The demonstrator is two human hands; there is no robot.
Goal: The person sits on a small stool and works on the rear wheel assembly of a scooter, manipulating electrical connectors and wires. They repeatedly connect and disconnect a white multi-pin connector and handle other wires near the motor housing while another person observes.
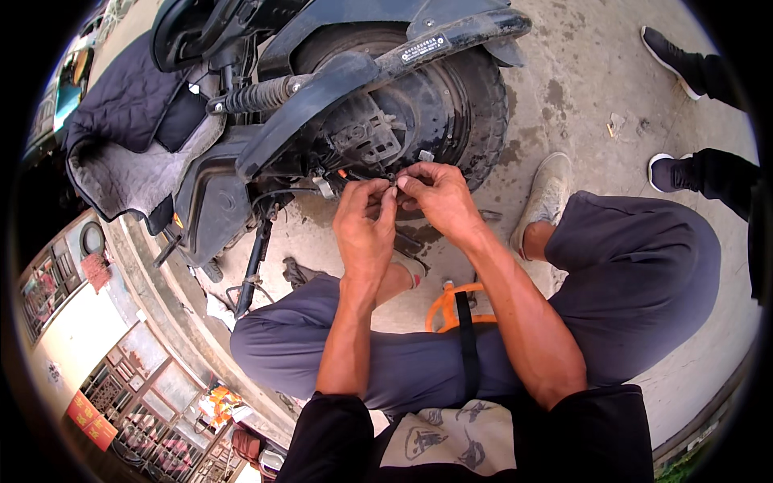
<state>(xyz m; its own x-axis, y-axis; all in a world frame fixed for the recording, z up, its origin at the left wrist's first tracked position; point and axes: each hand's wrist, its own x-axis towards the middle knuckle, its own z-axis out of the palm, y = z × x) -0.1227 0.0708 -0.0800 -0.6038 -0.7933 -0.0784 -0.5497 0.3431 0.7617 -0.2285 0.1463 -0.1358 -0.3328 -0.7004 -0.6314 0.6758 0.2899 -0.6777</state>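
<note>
My left hand (365, 225) and my right hand (443, 200) meet at the lower side of a dark scooter's rear wheel (487, 109). Thumbs and fingers are pinched together, almost touching, around a small dark part beside the wheel hub (374, 133). The fingers cover most of that part, so its kind cannot be made out. Left of the fingertips are a pale metal piece (325, 187) and a spot of orange. A dark cable (282, 191) leads toward them from the left.
A kickstand (256, 258) reaches down left of my hands. Below them an orange frame-like object (441, 310) is partly hidden by my right forearm. A quilted cover (129, 113) drapes over the scooter. A person's dark shoes (672, 58) are at the right.
</note>
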